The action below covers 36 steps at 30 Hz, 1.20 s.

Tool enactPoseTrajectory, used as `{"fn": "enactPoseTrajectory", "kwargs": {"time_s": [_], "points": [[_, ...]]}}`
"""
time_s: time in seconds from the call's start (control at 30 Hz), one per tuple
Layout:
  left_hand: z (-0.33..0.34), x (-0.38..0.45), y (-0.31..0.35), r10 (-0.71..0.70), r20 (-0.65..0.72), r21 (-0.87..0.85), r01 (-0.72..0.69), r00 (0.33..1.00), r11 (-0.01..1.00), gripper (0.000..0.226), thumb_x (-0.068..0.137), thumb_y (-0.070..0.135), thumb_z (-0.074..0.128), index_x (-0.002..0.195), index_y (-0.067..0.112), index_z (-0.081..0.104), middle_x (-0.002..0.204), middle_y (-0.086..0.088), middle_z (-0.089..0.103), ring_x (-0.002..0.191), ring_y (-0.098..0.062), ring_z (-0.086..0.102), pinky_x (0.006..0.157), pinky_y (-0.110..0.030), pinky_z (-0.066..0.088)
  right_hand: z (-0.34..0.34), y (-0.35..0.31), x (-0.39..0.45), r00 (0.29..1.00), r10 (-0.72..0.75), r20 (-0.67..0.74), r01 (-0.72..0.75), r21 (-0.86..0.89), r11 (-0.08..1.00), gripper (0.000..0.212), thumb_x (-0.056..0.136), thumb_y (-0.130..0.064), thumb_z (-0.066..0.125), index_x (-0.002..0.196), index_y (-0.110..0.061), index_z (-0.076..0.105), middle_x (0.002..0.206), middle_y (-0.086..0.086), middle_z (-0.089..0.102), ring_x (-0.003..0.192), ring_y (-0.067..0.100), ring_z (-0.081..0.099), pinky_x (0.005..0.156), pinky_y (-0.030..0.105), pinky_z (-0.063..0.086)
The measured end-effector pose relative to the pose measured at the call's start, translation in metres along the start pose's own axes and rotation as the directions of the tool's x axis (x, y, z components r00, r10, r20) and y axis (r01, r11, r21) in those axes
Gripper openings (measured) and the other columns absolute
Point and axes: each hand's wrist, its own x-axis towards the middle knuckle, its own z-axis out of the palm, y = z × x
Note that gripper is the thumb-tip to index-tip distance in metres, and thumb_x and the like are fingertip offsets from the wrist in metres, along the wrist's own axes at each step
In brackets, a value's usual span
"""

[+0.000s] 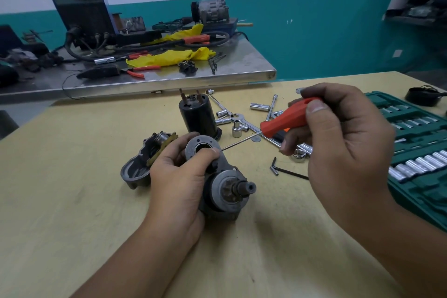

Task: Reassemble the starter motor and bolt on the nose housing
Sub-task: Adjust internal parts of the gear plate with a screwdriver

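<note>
- The left hand (180, 172) has its grip round the starter (217, 176), which rests on the worktop (72, 176); its thumb lies across the round opening at the top.
- The right hand (343, 143) pinches the orange handle of a pick (285, 120), the thin shaft pointing at that opening.
- The nose housing (137, 169) lies just left of the left hand.
- A black motor can (199, 116) stands upright behind the starter.
- Loose sockets (237, 126) and a hex key (287, 170) lie near; a green socket case (418, 143) sits at right.

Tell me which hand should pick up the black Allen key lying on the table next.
Probably the right hand: the Allen key lies just beside and below it. It would first have to put down the orange-handled pick. The left hand is occupied, its grip steadying the starter housing.
</note>
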Motion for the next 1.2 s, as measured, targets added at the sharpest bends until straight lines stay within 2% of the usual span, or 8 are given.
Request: {"fn": "enactPoseTrajectory", "kwargs": {"time_s": [0.13, 0.4, 0.6, 0.7, 0.93, 1.1, 1.17, 1.2], "points": [[0.0002, -0.0010, 0.0005, -0.003, 0.008, -0.001, 0.003, 1.000, 1.000, 0.037, 0.080, 0.000, 0.080, 0.109, 0.023, 0.077, 0.104, -0.008, 0.078, 0.092, -0.037, 0.076, 0.075, -0.057, 0.063, -0.0004, 0.0001, 0.0010, 1.000, 0.016, 0.000, -0.016, 0.006, 1.000, 0.016, 0.101, -0.014, 0.048, 0.107, -0.012, 0.063, 0.082, 0.002, 0.070, 0.053, 0.027, 0.068, 0.053, 0.040, 0.056], [-0.0009, 0.0003, -0.0002, -0.003, 0.027, -0.011, 0.003, 1.000, 1.000, 0.034, 0.083, 0.001, 0.079, 0.109, 0.024, 0.076, 0.106, -0.009, 0.078, 0.092, -0.037, 0.077, 0.075, -0.057, 0.063, -0.0006, 0.0019, 0.0025, 0.999, 0.035, 0.003, -0.035, -0.007, 0.999, 0.017, 0.101, -0.014, 0.047, 0.107, -0.012, 0.063, 0.079, 0.003, 0.070, 0.052, 0.025, 0.068, 0.053, 0.034, 0.056], [-0.0017, 0.0018, -0.0014, -0.001, 0.042, -0.004, 0.001, 0.999, 1.000, 0.034, 0.084, 0.001, 0.078, 0.109, 0.024, 0.077, 0.106, -0.010, 0.078, 0.092, -0.038, 0.076, 0.077, -0.059, 0.062, -0.0009, 0.0018, 0.0016, 1.000, -0.016, 0.014, 0.016, -0.008, 1.000, 0.016, 0.102, -0.015, 0.048, 0.106, -0.018, 0.063, 0.082, 0.004, 0.068, 0.052, 0.026, 0.067, 0.052, 0.036, 0.055], [-0.0027, 0.0030, -0.0027, 0.000, 0.037, -0.003, 0.000, 0.999, 1.000, 0.034, 0.083, 0.002, 0.079, 0.107, 0.025, 0.077, 0.105, -0.010, 0.078, 0.090, -0.037, 0.077, 0.075, -0.057, 0.063, -0.0011, 0.0024, 0.0018, 0.999, -0.024, 0.021, 0.024, -0.022, 0.999, 0.016, 0.102, -0.016, 0.048, 0.106, -0.019, 0.063, 0.081, 0.006, 0.068, 0.052, 0.027, 0.068, 0.052, 0.040, 0.056], [-0.0033, 0.0043, -0.0037, 0.005, 0.029, 0.006, -0.006, 1.000, 1.000, 0.034, 0.083, 0.002, 0.080, 0.107, 0.026, 0.078, 0.102, -0.008, 0.079, 0.086, -0.034, 0.078, 0.069, -0.049, 0.065, -0.0018, 0.0046, 0.0027, 1.000, -0.014, 0.020, 0.015, -0.027, 1.000, 0.016, 0.102, -0.014, 0.047, 0.106, -0.015, 0.062, 0.079, 0.006, 0.068, 0.051, 0.026, 0.067, 0.052, 0.039, 0.056], [-0.0038, 0.0051, -0.0044, 0.004, 0.032, 0.019, -0.005, 0.999, 1.000, 0.032, 0.083, 0.002, 0.080, 0.104, 0.027, 0.078, 0.104, -0.008, 0.079, 0.088, -0.035, 0.077, 0.074, -0.055, 0.064, -0.0035, 0.0023, 0.0029, 0.993, -0.108, 0.054, 0.112, -0.094, 0.989, 0.013, 0.103, -0.015, 0.049, 0.107, -0.017, 0.062, 0.078, 0.008, 0.067, 0.053, 0.023, 0.069, 0.050, 0.040, 0.056], [-0.0049, 0.0062, -0.0052, 0.017, 0.044, 0.043, -0.019, 0.999, 0.999, 0.032, 0.083, 0.004, 0.080, 0.104, 0.028, 0.078, 0.104, -0.007, 0.078, 0.088, -0.033, 0.078, 0.071, -0.050, 0.065, -0.0044, 0.0003, 0.0038, 0.978, -0.192, 0.084, 0.203, -0.151, 0.967, 0.012, 0.103, -0.014, 0.051, 0.107, -0.018, 0.062, 0.071, 0.002, 0.066, 0.054, 0.018, 0.069, 0.050, 0.036, 0.055], [-0.0053, 0.0069, -0.0057, 0.026, 0.053, 0.057, -0.029, 0.998, 0.998, 0.032, 0.083, 0.004, 0.080, 0.103, 0.028, 0.078, 0.103, -0.005, 0.078, 0.086, -0.031, 0.078, 0.069, -0.046, 0.065, -0.0045, -0.0004, 0.0040, 0.966, -0.238, 0.106, 0.254, -0.184, 0.950, 0.012, 0.103, -0.013, 0.052, 0.108, -0.017, 0.062, 0.074, 0.000, 0.067, 0.055, 0.015, 0.069, 0.050, 0.034, 0.055]]}}
